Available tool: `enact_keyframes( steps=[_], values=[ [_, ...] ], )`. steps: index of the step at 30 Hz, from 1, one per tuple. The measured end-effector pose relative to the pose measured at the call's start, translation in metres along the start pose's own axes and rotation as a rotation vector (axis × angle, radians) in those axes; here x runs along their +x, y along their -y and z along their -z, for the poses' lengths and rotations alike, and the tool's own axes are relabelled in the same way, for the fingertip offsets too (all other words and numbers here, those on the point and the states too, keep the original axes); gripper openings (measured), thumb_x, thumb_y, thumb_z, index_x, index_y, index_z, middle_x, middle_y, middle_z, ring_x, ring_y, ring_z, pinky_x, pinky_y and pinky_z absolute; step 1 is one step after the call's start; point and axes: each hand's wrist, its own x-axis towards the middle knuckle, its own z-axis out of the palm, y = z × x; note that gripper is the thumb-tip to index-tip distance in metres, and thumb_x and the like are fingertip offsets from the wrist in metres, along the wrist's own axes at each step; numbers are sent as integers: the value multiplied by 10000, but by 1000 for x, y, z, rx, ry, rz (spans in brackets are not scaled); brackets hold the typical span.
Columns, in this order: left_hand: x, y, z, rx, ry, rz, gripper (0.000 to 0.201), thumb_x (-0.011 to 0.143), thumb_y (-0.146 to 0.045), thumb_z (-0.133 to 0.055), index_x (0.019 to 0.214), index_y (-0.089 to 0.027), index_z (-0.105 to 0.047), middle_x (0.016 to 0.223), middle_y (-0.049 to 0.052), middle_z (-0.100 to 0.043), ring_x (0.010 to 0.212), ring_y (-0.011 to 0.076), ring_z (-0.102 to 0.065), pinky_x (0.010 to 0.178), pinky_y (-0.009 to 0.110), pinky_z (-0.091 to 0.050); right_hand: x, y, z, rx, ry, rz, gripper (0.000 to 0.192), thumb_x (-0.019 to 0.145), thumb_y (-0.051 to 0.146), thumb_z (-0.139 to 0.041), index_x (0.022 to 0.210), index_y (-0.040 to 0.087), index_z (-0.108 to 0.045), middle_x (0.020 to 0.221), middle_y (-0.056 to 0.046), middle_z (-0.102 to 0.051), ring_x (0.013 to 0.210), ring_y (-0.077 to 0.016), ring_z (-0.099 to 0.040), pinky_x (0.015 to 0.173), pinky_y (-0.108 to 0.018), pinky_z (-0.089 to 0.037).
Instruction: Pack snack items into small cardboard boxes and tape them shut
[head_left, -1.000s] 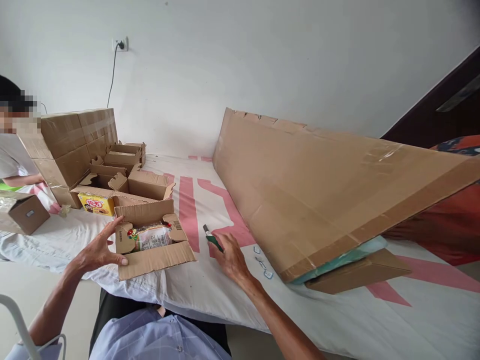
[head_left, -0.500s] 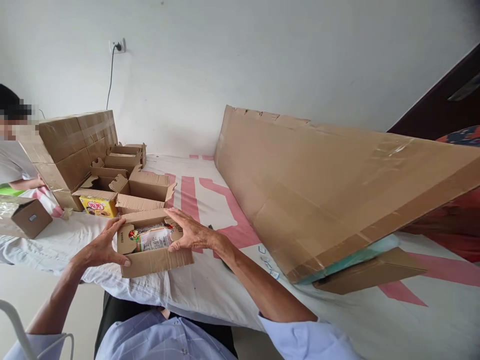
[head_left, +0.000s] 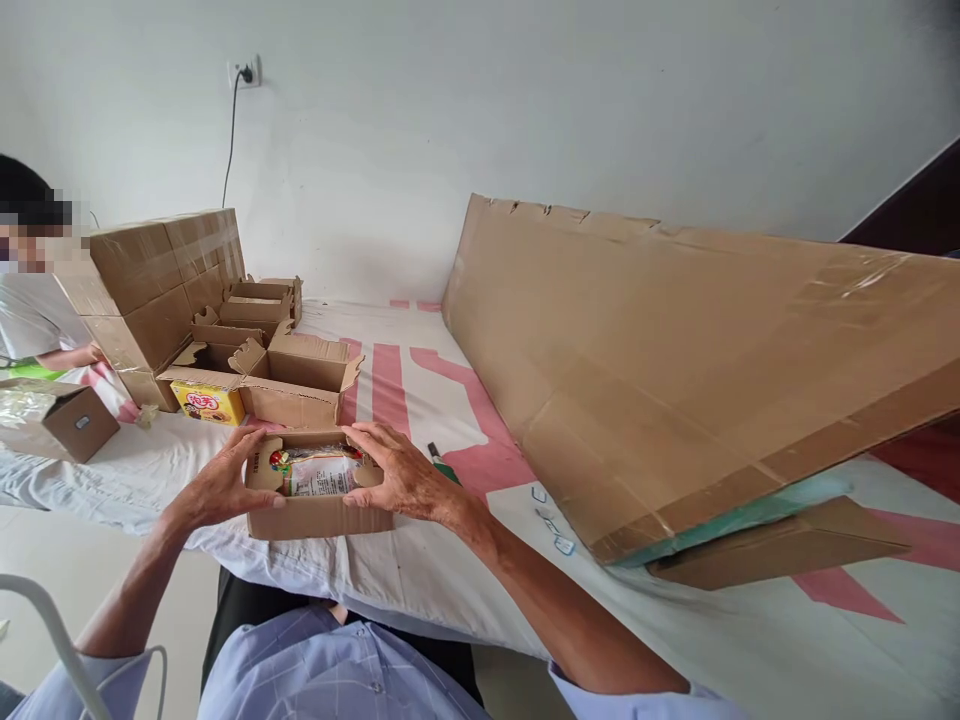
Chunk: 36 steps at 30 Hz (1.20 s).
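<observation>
The small, oblong, open-topped brown cardboard box (head_left: 319,522) is held directly between the two sides, its long axis running left to right: its left end is grasped by the left hand (head_left: 217,485), its right end by the right hand (head_left: 409,480), neither being nearer.

The filled carton (head_left: 321,522) is brown; the packet (head_left: 322,480) inside, white, red and green; the small box (head_left: 208,402) behind-left, yellow; the sheet (head_left: 442,575) beneath, white with pink bands.
</observation>
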Motion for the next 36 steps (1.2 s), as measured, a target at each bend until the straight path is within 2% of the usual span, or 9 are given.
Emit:
enact_keyframes(
  steps=[3, 7, 11, 14, 18, 22, 24, 28, 36],
  values=[
    [12, -22, -10, 147, -75, 87, 793, 823, -472, -836, 1539, -259, -569, 1573, 152, -563, 1430, 398, -591, 1197, 561, -506, 5, -2, 1, 19, 15, -9, 945, 884, 528, -876, 1667, 222, -446, 1635, -194, -534, 1543, -383, -484, 1276, -592, -433],
    [21, -36, -16, 212, -95, 185, 738, 776, -301, -743, 1499, -235, -606, 1473, 154, -638, 1338, 408, -655, 1142, 574, -538, 4, -4, 2, 50, 28, -13, 925, 900, 549, -856, 1675, 252, -449, 1669, -180, -510, 1565, -384, -465, 1290, -587, -414],
    [14, -16, 2, -62, -116, 164, 725, 840, -375, -653, 1543, -209, -597, 1500, 133, -691, 1372, 400, -652, 1148, 543, -554, 0, -9, 1, 96, 20, -8, 931, 921, 579, -828, 1704, 295, -412, 1715, -158, -470, 1592, -375, -436, 1306, -590, -390],
    [1, 9, 17, -221, -171, 178, 765, 909, -432, -563, 1643, -225, -508, 1624, 108, -621, 1426, 390, -627, 1150, 530, -568, 0, -14, -2, 152, 23, -20, 948, 923, 615, -813, 1713, 291, -401, 1750, -156, -429, 1619, -370, -404, 1321, -592, -371],
    [-15, 24, 19, -25, -237, 84, 722, 913, -329, -548, 1629, -235, -549, 1763, 99, -451, 1612, 383, -432, 1269, 565, -460, 0, -22, -6, 223, 7, -67, 942, 940, 659, -771, 1716, 277, -399, 1775, -163, -391, 1647, -375, -364, 1331, -612, -350],
    [-22, 19, 11, 108, -137, 26, 632, 1024, -409, -527, 1641, -278, -548, 1747, 87, -483, 1672, 392, -322, 1364, 625, -270, 1, -20, -6, 185, -14, -50, 849, 955, 604, -769, 1678, 280, -466, 1764, -157, -409, 1646, -373, -368, 1326, -616, -359],
    [-22, 14, 7, 121, -76, 62, 740, 1017, -562, -594, 1688, -274, -474, 1767, 118, -445, 1661, 430, -330, 1345, 661, -286, 1, -15, -3, 133, -31, -41, 789, 952, 537, -784, 1642, 269, -513, 1742, -158, -437, 1628, -367, -398, 1320, -607, -373],
    [-20, 12, 1, 111, -9, 53, 1094, 847, -743, -765, 1727, -223, -376, 1786, 202, -374, 1618, 477, -388, 1316, 675, -328, 0, -4, 0, 78, -70, -71, 713, 933, 407, -788, 1595, 274, -560, 1670, -148, -518, 1574, -351, -478, 1301, -581, -415],
    [-18, 16, -4, 77, -60, -16, 1081, 820, -687, -832, 1715, -260, -403, 1756, 180, -426, 1576, 467, -460, 1309, 632, -381, -3, -6, -2, 276, -189, -134, 566, 920, 343, -717, 1477, 263, -662, 1555, -132, -631, 1461, -333, -600, 1224, -532, -511]
  ],
)
